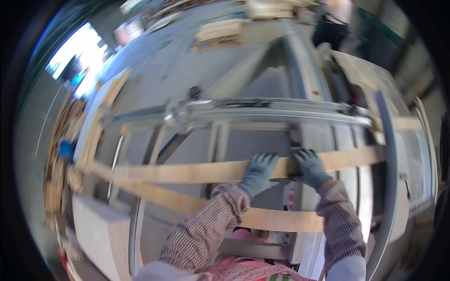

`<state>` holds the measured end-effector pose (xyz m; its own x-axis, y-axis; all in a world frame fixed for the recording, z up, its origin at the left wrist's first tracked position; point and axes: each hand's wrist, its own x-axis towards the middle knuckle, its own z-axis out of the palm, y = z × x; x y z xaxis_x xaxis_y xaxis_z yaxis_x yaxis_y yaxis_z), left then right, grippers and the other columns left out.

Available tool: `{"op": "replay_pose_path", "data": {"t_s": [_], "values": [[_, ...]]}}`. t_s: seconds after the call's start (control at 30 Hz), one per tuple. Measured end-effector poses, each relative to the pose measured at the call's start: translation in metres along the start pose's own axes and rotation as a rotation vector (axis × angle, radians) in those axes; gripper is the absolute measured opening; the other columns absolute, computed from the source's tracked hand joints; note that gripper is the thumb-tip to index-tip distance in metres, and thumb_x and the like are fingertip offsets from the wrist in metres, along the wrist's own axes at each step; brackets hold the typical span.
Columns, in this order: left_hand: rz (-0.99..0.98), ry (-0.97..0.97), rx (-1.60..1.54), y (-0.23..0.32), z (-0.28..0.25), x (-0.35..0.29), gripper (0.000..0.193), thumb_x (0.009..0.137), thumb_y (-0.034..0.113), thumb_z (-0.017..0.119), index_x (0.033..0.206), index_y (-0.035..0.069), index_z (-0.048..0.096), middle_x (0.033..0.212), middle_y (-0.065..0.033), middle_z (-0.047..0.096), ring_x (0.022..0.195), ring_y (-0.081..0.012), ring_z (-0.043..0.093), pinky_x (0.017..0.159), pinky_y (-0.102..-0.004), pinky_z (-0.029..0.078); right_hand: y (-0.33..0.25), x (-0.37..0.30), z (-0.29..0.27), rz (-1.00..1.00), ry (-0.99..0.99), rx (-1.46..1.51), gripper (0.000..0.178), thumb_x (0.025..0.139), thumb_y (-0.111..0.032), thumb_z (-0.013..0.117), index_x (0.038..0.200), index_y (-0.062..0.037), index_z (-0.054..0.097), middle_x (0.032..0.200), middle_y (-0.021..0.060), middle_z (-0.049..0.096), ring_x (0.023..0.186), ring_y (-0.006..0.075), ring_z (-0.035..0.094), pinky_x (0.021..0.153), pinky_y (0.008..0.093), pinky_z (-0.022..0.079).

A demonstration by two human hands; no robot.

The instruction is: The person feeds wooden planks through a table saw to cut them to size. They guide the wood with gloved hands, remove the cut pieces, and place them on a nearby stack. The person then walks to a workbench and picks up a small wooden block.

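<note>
A long pale wooden board (211,172) lies crosswise over the machine's rails in front of me. My left hand (259,172), in a grey-blue work glove, grips it near the middle, fingers over the far edge and thumb toward the near side. Just to the right, my right hand (311,168), gloved alike, is closed over the same board beside a dark machine part. A second wooden board (281,220) runs nearer to me, slanting away to the left, and passes under my left forearm. Motion blur softens the picture.
A metal guide rail (281,112) crosses beyond the boards. The saw's white table (311,140) is at right, next to an upright grey panel (388,178). A white block stack (101,234) stands at lower left. Stacked timber (220,32) and a person (333,23) are farther back.
</note>
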<state>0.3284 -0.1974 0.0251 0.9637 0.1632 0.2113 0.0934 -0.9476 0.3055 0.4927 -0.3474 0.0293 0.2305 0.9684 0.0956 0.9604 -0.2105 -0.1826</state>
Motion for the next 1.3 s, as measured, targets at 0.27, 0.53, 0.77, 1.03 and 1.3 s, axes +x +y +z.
{"op": "replay_pose_path", "data": {"t_s": [0.27,0.53,0.77,1.03,1.3], "values": [[-0.263,0.222,0.047,-0.048,-0.070,-0.087,0.055,0.075,0.036,0.067,0.116,0.004,0.052,0.121,-0.0172,0.047,0.115,-0.0328,0.043,0.098,-0.0437,0.034,0.005,-0.007,-0.007,-0.047,0.015,-0.110,0.088,0.052,-0.035,0.079,0.127,-0.0055,0.043,0.123,0.0110,0.049,0.117,0.0295,0.043,0.107,0.0474,0.024],[-0.796,0.501,-0.266,-0.106,-0.089,-0.171,0.051,0.076,0.027,0.069,0.115,0.001,0.051,0.118,-0.0183,0.050,0.110,-0.0358,0.047,0.094,-0.0422,0.037,0.016,-0.003,-0.004,-0.022,-0.008,-0.073,0.082,0.052,-0.032,0.080,0.122,-0.0044,0.048,0.123,0.0147,0.047,0.119,0.0329,0.039,0.104,0.0484,0.025],[-0.982,0.894,-0.518,-0.118,-0.046,-0.168,0.062,0.078,0.022,0.069,0.125,-0.003,0.038,0.117,-0.0171,0.047,0.109,-0.0254,0.045,0.091,-0.0314,0.039,-0.074,0.065,0.066,-0.148,0.122,-0.182,0.065,0.072,-0.024,0.065,0.130,-0.0099,0.040,0.119,0.0125,0.048,0.113,0.0301,0.046,0.100,0.0443,0.034],[-1.554,1.209,-1.074,-0.167,-0.058,-0.223,0.068,0.085,0.044,0.057,0.136,0.010,0.028,0.138,-0.0146,0.031,0.122,-0.0254,0.039,0.101,-0.0382,0.030,-0.006,0.027,0.021,-0.049,0.007,-0.099,0.097,0.041,-0.037,0.083,0.125,-0.0082,0.044,0.112,0.0103,0.051,0.104,0.0297,0.048,0.092,0.0416,0.036],[-1.251,1.368,-1.546,-0.197,-0.050,-0.193,0.046,0.090,0.038,0.051,0.124,0.008,0.038,0.126,-0.0125,0.045,0.117,-0.0261,0.045,0.098,-0.0422,0.039,0.033,-0.011,-0.017,0.114,-0.004,-0.098,0.089,0.046,-0.034,0.083,0.123,-0.0081,0.047,0.115,0.0101,0.051,0.111,0.0278,0.045,0.104,0.0441,0.027]]}}
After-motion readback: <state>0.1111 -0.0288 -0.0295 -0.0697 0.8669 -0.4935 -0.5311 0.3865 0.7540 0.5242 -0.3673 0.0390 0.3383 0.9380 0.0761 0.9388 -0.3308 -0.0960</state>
